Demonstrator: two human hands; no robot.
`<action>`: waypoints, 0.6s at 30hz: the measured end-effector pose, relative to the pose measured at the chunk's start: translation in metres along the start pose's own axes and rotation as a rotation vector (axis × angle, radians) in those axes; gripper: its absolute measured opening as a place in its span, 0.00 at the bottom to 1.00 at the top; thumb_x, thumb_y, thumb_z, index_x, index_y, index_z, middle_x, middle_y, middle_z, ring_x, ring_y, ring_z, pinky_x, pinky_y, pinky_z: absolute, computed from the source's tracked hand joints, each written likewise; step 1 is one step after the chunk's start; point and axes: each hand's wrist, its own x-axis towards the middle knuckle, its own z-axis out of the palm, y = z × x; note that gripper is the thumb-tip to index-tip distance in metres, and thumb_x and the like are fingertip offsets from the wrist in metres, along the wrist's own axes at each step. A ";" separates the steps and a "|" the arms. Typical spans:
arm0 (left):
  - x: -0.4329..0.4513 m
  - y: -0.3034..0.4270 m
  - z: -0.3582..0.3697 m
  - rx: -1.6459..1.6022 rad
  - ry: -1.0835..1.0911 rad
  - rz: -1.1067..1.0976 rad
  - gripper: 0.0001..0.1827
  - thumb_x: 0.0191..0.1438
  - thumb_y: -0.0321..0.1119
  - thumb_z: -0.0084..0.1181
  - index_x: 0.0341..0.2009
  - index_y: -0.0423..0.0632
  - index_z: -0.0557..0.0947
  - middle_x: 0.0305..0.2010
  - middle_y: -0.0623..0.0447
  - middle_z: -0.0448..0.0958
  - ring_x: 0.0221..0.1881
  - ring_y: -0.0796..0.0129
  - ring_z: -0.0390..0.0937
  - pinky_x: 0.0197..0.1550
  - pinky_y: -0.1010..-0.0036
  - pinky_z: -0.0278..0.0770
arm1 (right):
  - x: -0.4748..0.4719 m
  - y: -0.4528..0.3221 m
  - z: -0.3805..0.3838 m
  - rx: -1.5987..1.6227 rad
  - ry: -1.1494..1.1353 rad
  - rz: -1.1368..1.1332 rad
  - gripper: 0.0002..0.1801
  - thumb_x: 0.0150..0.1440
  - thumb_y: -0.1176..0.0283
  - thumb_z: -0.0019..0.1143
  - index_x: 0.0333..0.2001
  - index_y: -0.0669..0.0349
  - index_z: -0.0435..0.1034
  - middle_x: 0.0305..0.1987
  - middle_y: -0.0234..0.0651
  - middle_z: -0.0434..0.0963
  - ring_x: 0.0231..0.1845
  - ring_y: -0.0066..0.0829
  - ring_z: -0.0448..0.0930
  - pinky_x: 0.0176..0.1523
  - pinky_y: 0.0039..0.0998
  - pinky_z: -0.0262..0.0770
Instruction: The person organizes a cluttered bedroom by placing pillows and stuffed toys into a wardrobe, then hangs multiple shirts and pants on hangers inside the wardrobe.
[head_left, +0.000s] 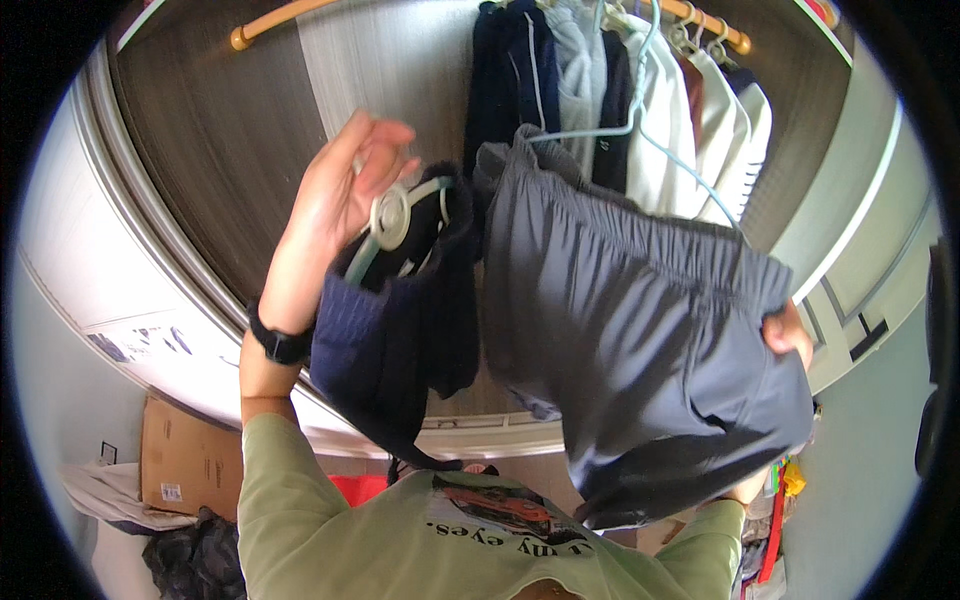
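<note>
Dark grey shorts (630, 300) with a gathered elastic waistband hang in front of me. A light-blue wire hanger (637, 112) reaches into their waistband, and its top runs out of the picture. My right hand (786, 330) grips the right side of the shorts below the waistband; most of it is hidden behind the cloth. My left hand (364, 169) is raised, its curled fingers partly blurred, at a plastic hanger with a round hub (391, 217). From that hanger hangs a dark navy garment (390, 352) with a ribbed waistband.
Behind the shorts, several garments (660, 112) hang from a wooden rod (281, 22) inside a wardrobe. White sliding door frames (135, 225) flank it at the left. A cardboard box (187, 457) and a black plastic bag (199, 555) stand at lower left.
</note>
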 end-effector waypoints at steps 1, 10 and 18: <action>0.015 0.003 -0.001 0.043 -0.014 0.013 0.23 0.59 0.43 0.28 0.37 0.37 0.73 0.12 0.62 0.58 0.18 0.79 0.60 0.44 0.79 0.66 | 0.011 -0.004 -0.001 -0.012 0.046 0.038 0.31 0.30 0.76 0.40 0.43 0.80 0.59 0.43 0.55 0.68 0.42 0.46 0.71 0.52 0.35 0.64; 0.207 0.035 -0.111 0.455 -0.070 0.143 0.25 0.56 0.49 0.32 0.41 0.39 0.72 0.21 0.54 0.70 0.26 0.70 0.69 0.41 0.73 0.67 | 0.047 0.007 -0.005 0.018 -0.159 -0.324 0.09 0.37 0.72 0.41 0.25 0.63 0.61 0.33 0.41 0.69 0.39 0.37 0.69 0.50 0.32 0.59; 0.340 0.038 -0.133 0.492 -0.012 0.155 0.26 0.56 0.48 0.33 0.37 0.36 0.72 0.31 0.44 0.75 0.29 0.66 0.74 0.33 0.74 0.72 | 0.051 -0.012 0.018 -0.146 -0.157 -0.323 0.11 0.37 0.71 0.47 0.24 0.66 0.62 0.27 0.42 0.69 0.30 0.36 0.69 0.41 0.33 0.62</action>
